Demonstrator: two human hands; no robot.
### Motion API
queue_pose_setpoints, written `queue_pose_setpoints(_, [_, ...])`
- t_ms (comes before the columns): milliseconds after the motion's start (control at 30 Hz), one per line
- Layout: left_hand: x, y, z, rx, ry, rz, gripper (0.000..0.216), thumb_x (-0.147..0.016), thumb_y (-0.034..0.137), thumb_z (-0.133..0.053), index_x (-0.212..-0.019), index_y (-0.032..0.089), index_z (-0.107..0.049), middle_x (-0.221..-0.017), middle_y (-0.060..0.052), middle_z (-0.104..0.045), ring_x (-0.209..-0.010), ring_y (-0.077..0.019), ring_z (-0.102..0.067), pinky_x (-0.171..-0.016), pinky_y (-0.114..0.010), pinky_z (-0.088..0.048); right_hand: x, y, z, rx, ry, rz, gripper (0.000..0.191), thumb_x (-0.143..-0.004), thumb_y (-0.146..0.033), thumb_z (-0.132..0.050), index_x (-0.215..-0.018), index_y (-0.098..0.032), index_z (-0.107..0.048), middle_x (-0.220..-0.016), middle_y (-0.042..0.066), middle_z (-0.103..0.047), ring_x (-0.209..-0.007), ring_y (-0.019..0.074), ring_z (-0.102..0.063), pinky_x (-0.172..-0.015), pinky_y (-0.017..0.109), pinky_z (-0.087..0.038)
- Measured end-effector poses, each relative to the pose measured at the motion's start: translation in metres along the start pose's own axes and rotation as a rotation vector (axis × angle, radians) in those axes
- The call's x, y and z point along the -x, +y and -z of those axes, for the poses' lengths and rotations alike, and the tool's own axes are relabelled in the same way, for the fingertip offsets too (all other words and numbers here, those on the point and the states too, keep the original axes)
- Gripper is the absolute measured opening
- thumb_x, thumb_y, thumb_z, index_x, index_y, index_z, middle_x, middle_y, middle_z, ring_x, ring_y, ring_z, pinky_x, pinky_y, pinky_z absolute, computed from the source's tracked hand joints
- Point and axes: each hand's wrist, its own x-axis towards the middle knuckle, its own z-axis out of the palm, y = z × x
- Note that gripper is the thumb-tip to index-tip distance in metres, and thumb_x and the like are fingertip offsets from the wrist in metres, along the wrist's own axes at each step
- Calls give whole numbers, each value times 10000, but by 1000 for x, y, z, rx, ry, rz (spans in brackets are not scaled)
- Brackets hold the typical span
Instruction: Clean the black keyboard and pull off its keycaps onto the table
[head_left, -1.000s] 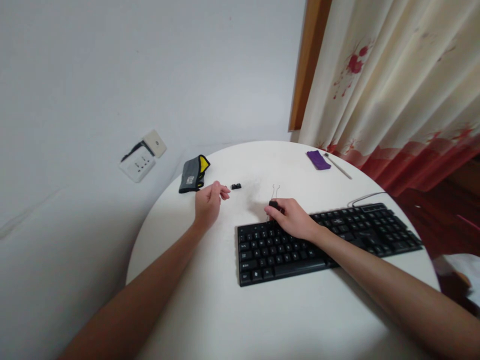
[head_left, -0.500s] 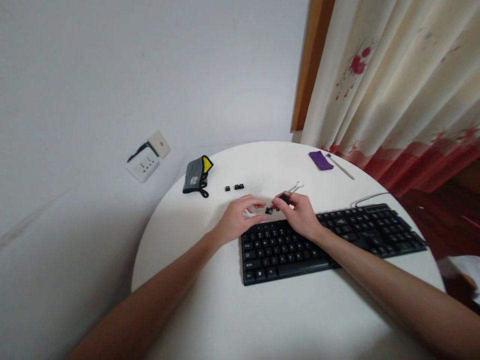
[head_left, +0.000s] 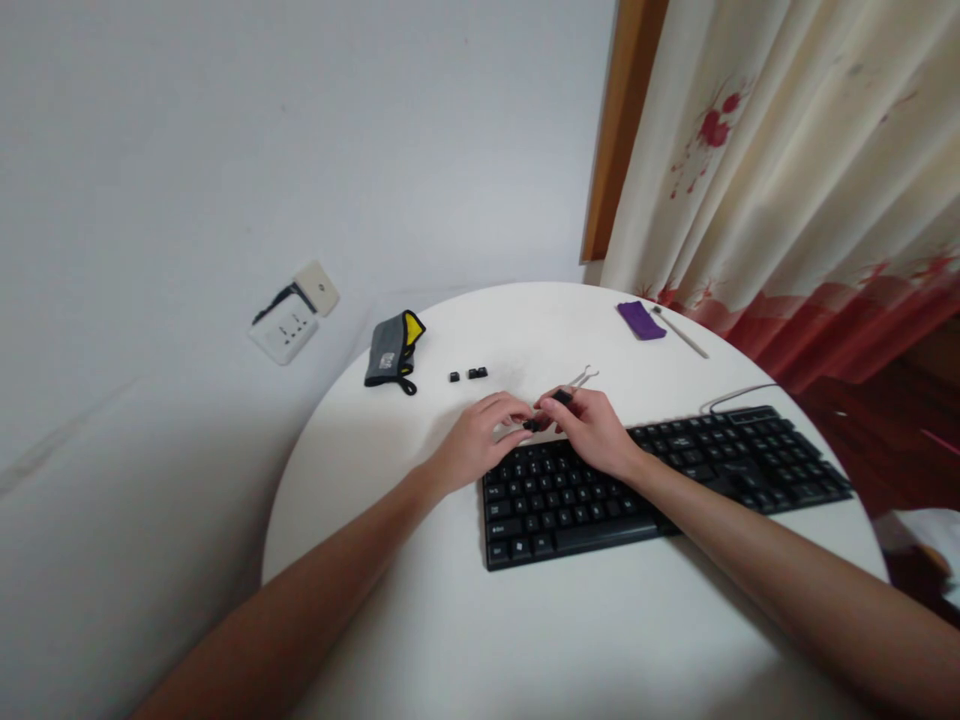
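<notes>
Above the top left edge of the black keyboard [head_left: 574, 510], my left hand [head_left: 478, 438] is closed, thumb and fingertips pinching a small black keycap [head_left: 530, 425]. My right hand [head_left: 592, 425] is beside it, with fingers wrapped round the black handle of a keycap puller [head_left: 562, 398]. The puller's two bent wire prongs point away from me, past the fingers. The right fingertips come close to the keycap; whether they touch it I cannot tell. My right forearm crosses over the keyboard.
Several loose keycaps [head_left: 472, 373] lie beyond my left hand. A grey and yellow cloth [head_left: 390, 352] sits at the table's left edge. Toward the back right are a purple cloth [head_left: 641, 320] and a thin brush [head_left: 681, 333]. The keyboard cable [head_left: 739, 394] runs off the right side.
My left fingers have closed on the keycap, which was between my two hands with the left fingers apart. The keycap has shifted slightly left; the right hand keeps the puller.
</notes>
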Motion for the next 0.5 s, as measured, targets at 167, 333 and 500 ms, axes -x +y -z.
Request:
queue_pose_setpoints(167, [-1, 3, 0, 2, -31, -90, 189, -933, 197, -566, -1103, 211, -649, -1040, -78, -658, -990, -182, -621, -892, -339, -518, -2, 1, 0, -3, 12, 29, 298, -934, -402, -532, -815, -169, -676, -717, 28, -692, -667, 141, -631, -614, 253, -469])
queue_pose_setpoints(333, [0, -1, 0, -42, -30, -111, 204, -926, 192, -574, -1094, 228, -683, -1052, -76, -652, -987, -180, -623, -886, -351, -529, -2, 0, 0, -5, 14, 19, 305, -928, -429, -537, -820, -178, -673, -693, 18, -676, -641, 137, -612, -601, 253, -461])
queue_pose_setpoints(500, [0, 0, 0, -58, -16, -131, 184, -915, 195, -594, -1065, 234, -692, -1051, -71, -655, -991, -182, -624, -887, -352, -528, -1, -1, 0, -16, -5, 37, 316, -928, -442, -536, -806, -178, -661, -697, 18, -671, -662, 143, -614, -652, 266, -477])
